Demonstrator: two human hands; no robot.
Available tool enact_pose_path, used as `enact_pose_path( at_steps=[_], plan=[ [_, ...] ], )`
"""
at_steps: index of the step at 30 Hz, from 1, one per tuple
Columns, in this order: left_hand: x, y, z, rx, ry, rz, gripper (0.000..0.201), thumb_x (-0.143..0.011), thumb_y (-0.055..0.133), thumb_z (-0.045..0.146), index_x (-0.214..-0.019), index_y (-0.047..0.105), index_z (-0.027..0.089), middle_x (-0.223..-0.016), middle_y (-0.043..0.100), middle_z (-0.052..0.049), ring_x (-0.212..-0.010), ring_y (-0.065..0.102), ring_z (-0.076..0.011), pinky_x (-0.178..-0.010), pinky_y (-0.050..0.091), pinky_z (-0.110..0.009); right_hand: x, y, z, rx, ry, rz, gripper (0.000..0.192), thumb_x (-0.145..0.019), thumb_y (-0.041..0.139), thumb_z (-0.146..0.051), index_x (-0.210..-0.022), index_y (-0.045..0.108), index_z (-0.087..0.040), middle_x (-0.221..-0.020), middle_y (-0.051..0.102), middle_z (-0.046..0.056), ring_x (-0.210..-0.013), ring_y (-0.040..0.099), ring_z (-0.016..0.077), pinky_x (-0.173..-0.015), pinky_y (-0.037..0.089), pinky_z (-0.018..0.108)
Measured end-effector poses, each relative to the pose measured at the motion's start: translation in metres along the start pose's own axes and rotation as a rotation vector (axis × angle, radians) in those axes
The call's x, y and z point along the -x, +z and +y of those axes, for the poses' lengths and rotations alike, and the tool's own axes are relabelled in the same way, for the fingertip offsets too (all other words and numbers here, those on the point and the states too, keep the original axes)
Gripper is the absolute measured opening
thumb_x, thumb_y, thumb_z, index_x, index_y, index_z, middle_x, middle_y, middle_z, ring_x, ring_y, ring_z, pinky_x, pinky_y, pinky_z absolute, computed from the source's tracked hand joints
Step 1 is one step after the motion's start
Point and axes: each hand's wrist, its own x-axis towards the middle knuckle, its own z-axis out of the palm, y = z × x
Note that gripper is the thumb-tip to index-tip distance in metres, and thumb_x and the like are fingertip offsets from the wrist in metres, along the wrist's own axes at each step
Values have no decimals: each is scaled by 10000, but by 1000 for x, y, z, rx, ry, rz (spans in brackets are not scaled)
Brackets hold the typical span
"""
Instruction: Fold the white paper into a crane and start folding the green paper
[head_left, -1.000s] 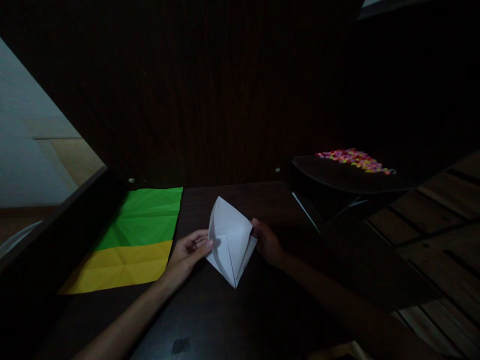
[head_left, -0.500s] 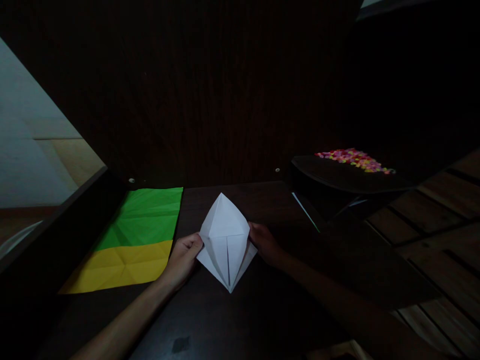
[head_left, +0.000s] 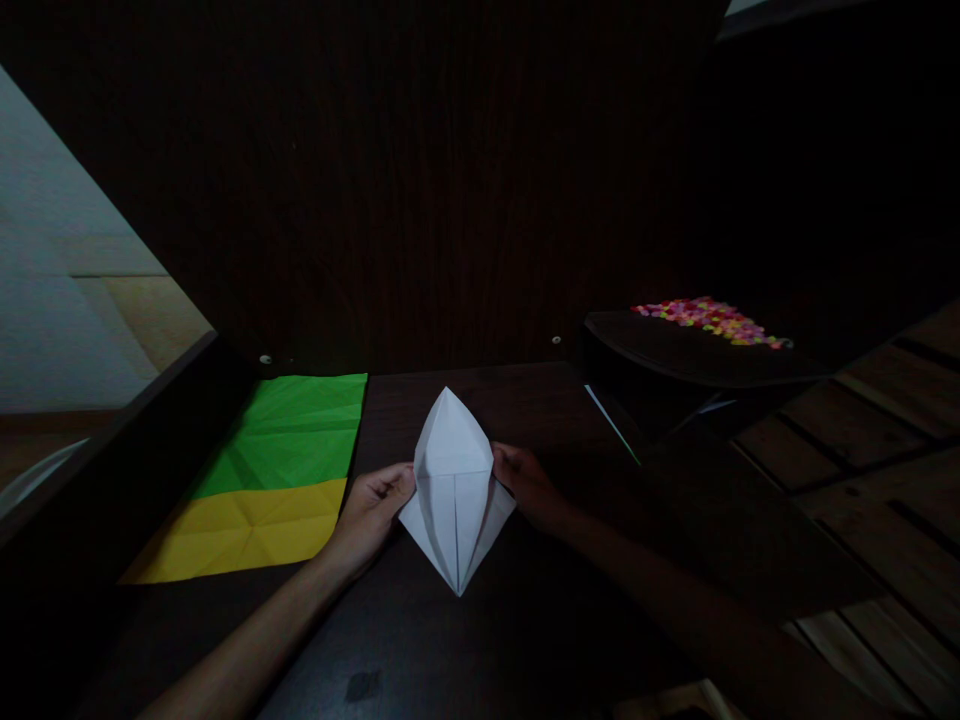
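A partly folded white paper (head_left: 454,485), kite-shaped with a centre slit, lies on the dark table (head_left: 480,620) in front of me. My left hand (head_left: 371,512) pinches its left edge. My right hand (head_left: 529,485) pinches its right edge. The upper flap of the paper points away from me and its lower tip points toward me.
A green sheet (head_left: 296,430) and a yellow sheet (head_left: 247,530), both creased, lie flat at the left. A dark tray (head_left: 675,350) with several small coloured pieces (head_left: 709,318) stands at the right. A dark wall panel rises behind the table.
Both hands have squeezed the paper's sides inward and turned it, so the white shape is narrower and more upright than before. The coloured sheets have not moved.
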Motion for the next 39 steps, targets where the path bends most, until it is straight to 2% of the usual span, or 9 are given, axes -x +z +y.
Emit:
enact_pose_path(
  at_steps=[5,13,19,24,29,39],
  plan=[
    [0,1,1,-33,-1,35,460,-684,781,529,-905,769,126,-741,737,-67,-644,629,-184,-591,450,-235,0,1,-4,20,-23,-6,552,-738,575,-733,-639,566,-190,-587,502,-15,-544,412,124,-507,293,241],
    [-1,1,-1,-30,3,28,407,-678,804,484,-900,773,144,-800,762,-72,-669,651,-174,-611,480,-231,-1,-1,-3,67,-31,-24,469,-742,631,-638,-636,582,-183,-557,485,-36,-512,404,103,-485,269,230],
    [0,4,3,-24,-9,25,333,-680,815,426,-875,772,159,-854,773,-70,-716,678,-182,-645,505,-237,-1,-1,-5,32,-19,-22,348,-727,696,-522,-686,636,-181,-581,571,-27,-507,474,107,-497,323,228],
    [1,6,6,-67,-28,20,321,-669,816,416,-858,770,160,-802,771,-66,-720,694,-211,-660,528,-274,-1,-2,-2,13,8,-30,255,-717,726,-431,-699,667,-184,-644,659,-2,-574,571,137,-534,380,238],
    [2,8,7,-104,-21,18,271,-690,803,380,-844,762,162,-796,767,-62,-707,694,-202,-644,529,-268,0,-2,-2,47,12,-30,192,-694,752,-362,-725,686,-185,-638,673,-8,-571,595,139,-544,402,240],
    [2,10,7,-123,-40,-12,265,-665,816,377,-801,762,156,-754,758,-59,-654,676,-191,-582,517,-256,3,0,-7,91,31,-48,185,-656,785,-317,-713,690,-168,-614,645,-13,-545,575,128,-530,393,237]
  ],
)
